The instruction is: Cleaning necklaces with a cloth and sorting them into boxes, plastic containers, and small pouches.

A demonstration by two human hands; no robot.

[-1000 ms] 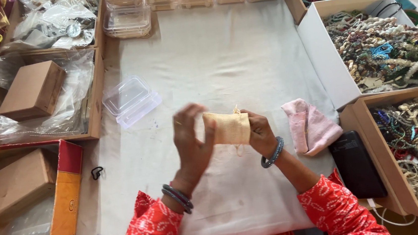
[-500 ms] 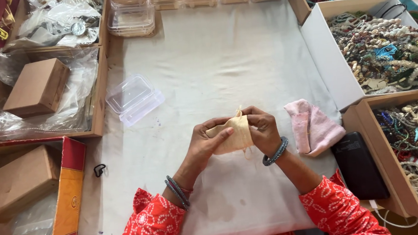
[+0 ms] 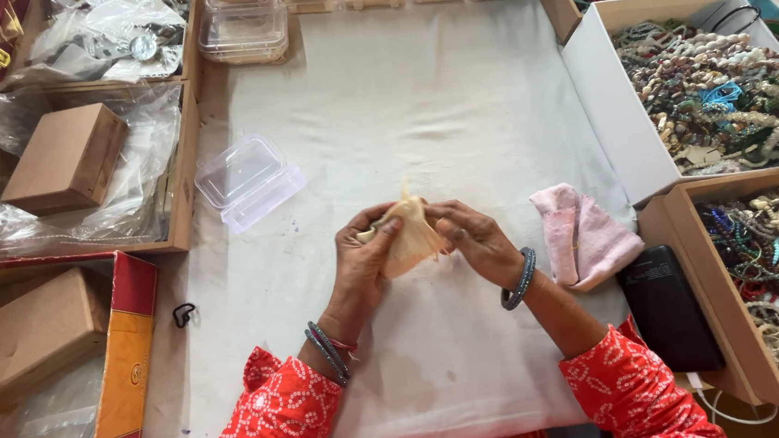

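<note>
- Location type: a small jewellery packing or craft workshop.
- Evidence: open cardboard boxes (image 3: 723,100) filled with beaded strings.
- Evidence: stacked clear plastic containers (image 3: 243,31) along the far edge.
- Evidence: a cloth-covered work table (image 3: 418,105), with brown cartons (image 3: 65,159) and plastic bags (image 3: 97,33) alongside.

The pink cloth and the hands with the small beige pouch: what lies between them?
Nothing: in the head view only bare white table cover shows between the right hand, holding the beige pouch with the left hand, and the pink cloth.
</note>
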